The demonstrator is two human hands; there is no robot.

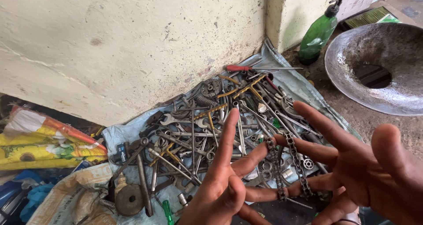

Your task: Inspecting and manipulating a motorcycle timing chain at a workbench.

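Metal chain [288, 163] looped over fingers, both hands; dark liquid in metal bowl [348, 82].

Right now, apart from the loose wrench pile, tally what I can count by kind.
Hands: 2, left hand and right hand
Roller chain draped over the fingers: 1
Green bottle: 1
Metal basin: 1
Red-handled screwdriver: 1
Total: 6

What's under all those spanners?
A pale blue sheet lies under the spanners, showing at its edges. The pile and both hands hide its middle and whatever is below.
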